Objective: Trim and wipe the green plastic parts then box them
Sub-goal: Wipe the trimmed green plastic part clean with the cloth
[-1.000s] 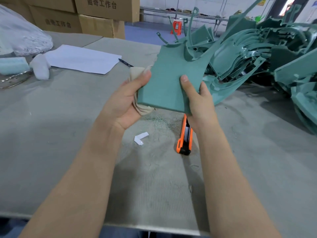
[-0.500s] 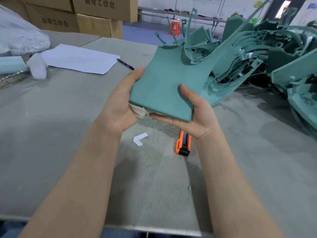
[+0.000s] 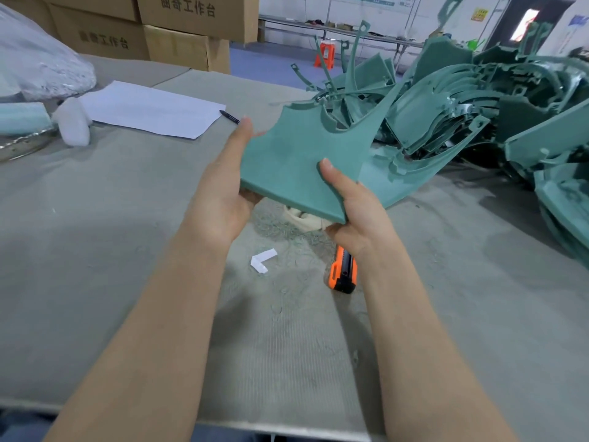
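Note:
I hold a flat green plastic part [image 3: 293, 167] with curved cut-outs at its far end, tilted above the grey table. My left hand [image 3: 220, 199] grips its left edge, thumb along the top and fingers underneath. My right hand [image 3: 360, 215] pinches the near right corner, thumb on top. A beige cloth [image 3: 306, 220] lies on the table just under the part, among green shavings. An orange and black utility knife [image 3: 342, 272] lies beside my right wrist.
A big pile of green parts [image 3: 478, 100] fills the right side of the table. White paper [image 3: 149, 113], a pen [image 3: 229, 117], a white foam lump [image 3: 71, 122] and a plastic bag [image 3: 35, 71] sit at the left. Cardboard boxes [image 3: 191, 30] stand behind. A white scrap [image 3: 263, 260] lies near the centre.
The part has tipped flatter and swung right. The cloth has left my left hand and now lies on the table. My right hand shifted to the near right corner.

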`<state>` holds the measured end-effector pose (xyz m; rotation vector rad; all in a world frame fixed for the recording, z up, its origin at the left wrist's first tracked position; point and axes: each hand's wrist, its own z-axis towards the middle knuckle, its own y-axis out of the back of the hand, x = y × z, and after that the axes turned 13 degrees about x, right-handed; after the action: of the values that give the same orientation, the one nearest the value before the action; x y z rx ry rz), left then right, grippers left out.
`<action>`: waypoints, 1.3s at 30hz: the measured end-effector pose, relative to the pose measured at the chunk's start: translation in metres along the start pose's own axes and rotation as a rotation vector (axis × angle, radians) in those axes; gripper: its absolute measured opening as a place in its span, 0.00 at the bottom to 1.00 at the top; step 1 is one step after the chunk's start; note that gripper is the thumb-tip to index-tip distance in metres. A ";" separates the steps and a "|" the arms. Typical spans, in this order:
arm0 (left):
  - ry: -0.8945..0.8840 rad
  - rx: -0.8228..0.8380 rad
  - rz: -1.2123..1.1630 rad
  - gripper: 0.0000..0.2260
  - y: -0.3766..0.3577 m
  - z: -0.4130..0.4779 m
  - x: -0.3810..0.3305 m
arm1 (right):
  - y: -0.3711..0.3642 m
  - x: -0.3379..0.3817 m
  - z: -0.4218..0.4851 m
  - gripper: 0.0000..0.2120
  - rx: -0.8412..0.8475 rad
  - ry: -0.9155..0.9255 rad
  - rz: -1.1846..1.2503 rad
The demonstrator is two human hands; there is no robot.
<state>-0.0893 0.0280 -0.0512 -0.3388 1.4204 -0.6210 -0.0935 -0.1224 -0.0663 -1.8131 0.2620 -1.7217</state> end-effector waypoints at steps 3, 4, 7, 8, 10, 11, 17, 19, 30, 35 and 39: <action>-0.028 0.072 -0.164 0.20 -0.005 -0.002 0.004 | -0.004 0.000 0.003 0.12 -0.139 0.116 0.020; -0.011 0.114 -0.170 0.22 -0.011 -0.003 0.009 | -0.003 -0.001 0.004 0.14 -0.163 0.144 0.032; 0.072 0.184 -0.099 0.22 -0.031 -0.007 0.031 | -0.004 -0.004 0.005 0.11 -0.166 0.159 -0.011; 0.065 0.157 -0.088 0.20 -0.033 -0.006 0.037 | -0.004 -0.005 0.004 0.12 -0.167 0.142 -0.066; 0.024 0.088 -0.074 0.15 -0.031 -0.004 0.039 | -0.001 -0.005 0.003 0.15 -0.172 0.096 -0.278; 0.003 0.077 -0.066 0.13 -0.028 -0.002 0.038 | -0.001 -0.004 0.002 0.15 -0.167 0.071 -0.421; -0.014 0.038 -0.191 0.13 -0.008 0.005 0.023 | 0.012 0.015 0.000 0.24 -0.400 0.105 -0.147; 0.022 0.067 -0.182 0.12 -0.005 0.005 0.022 | 0.017 0.023 -0.002 0.19 -0.347 0.245 0.183; -0.049 0.040 0.180 0.08 -0.011 0.001 0.030 | -0.001 0.001 0.003 0.11 -0.194 0.151 -0.590; -0.017 0.038 0.121 0.08 -0.008 0.000 0.023 | -0.001 0.000 0.002 0.18 -0.242 0.143 -0.770; -0.004 0.046 0.030 0.12 -0.009 0.000 0.020 | -0.001 0.004 0.002 0.13 -0.273 0.106 -0.556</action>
<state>-0.0902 0.0092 -0.0626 -0.2818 1.4028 -0.6279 -0.0914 -0.1233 -0.0629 -2.1335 0.0310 -2.2559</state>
